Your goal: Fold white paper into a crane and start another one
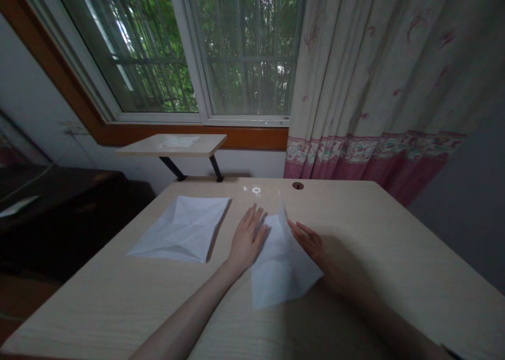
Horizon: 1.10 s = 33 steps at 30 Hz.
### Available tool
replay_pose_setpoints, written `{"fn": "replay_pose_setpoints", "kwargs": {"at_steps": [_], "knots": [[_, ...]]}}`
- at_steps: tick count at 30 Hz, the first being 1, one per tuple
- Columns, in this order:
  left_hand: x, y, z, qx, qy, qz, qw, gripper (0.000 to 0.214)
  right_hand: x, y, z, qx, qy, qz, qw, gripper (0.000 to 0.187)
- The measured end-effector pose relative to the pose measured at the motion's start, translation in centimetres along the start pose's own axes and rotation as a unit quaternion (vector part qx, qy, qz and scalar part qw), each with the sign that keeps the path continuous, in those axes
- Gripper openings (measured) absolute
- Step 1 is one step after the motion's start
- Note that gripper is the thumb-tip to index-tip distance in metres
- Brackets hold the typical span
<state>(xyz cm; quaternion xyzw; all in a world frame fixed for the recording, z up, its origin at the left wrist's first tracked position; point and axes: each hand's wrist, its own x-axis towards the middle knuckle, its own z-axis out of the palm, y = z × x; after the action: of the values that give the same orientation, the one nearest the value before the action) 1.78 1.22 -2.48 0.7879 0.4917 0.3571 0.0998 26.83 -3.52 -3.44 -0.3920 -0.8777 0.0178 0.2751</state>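
Note:
A white sheet of paper (pixel 272 268) lies on the desk in front of me, its right part raised and bent upward. My left hand (pixel 246 239) rests at the sheet's left edge, fingers stretched out and lying flat. Behind the raised right part is my right hand (pixel 307 239), its fingers extended against the paper from the right side. Some of its fingers are hidden by the sheet. To the left lies a second white sheet (pixel 185 228) with crease lines and slightly lifted edges.
The pale wooden desk (pixel 394 265) has a round cable hole (pixel 298 186) near its back edge. A small raised shelf (pixel 205 146) on black legs stands at the back left, with a white paper on top. Behind are a window and a floral curtain (pixel 355 86).

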Motion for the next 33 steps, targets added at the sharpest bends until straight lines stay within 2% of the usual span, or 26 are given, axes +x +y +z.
{"fn": "replay_pose_setpoints", "kwargs": {"at_steps": [3, 9, 13, 18, 22, 26, 29, 33], "knots": [[0.0, 0.1, -0.3, -0.082, 0.079, -0.050, 0.992, 0.043, 0.1, -1.0, -0.8, 0.003, -0.019, -0.005, 1.000, 0.054], [0.0, 0.2, -0.2, -0.203, 0.160, -0.104, 0.960, 0.039, 0.1, -1.2, -0.3, -0.011, -0.069, -0.011, 0.998, 0.058], [-0.1, 0.5, -0.3, -0.219, 0.185, -0.106, 0.952, 0.038, -0.2, -0.9, 0.3, -0.016, -0.109, -0.005, 0.994, 0.058], [-0.3, 0.9, -0.8, -0.172, 0.178, -0.071, 0.966, 0.035, -0.2, -1.1, 0.6, -0.029, -0.142, 0.006, 0.989, 0.063], [-0.2, 0.5, -0.6, -0.129, 0.143, -0.044, 0.980, 0.034, -0.1, -1.1, 0.8, -0.032, -0.151, 0.020, 0.988, 0.064], [-0.2, 0.0, 0.0, -0.061, 0.024, -0.017, 0.998, 0.042, -0.3, -1.0, 0.8, -0.032, -0.145, 0.024, 0.989, 0.058], [-0.4, 0.2, 0.1, 0.003, -0.070, 0.011, 0.998, 0.042, -0.4, -0.9, 0.8, -0.044, -0.137, 0.026, 0.989, 0.053], [-0.6, 0.9, 0.0, 0.088, -0.116, 0.040, 0.989, 0.038, -0.5, -0.6, 1.0, -0.074, -0.115, 0.037, 0.990, 0.046]]}}
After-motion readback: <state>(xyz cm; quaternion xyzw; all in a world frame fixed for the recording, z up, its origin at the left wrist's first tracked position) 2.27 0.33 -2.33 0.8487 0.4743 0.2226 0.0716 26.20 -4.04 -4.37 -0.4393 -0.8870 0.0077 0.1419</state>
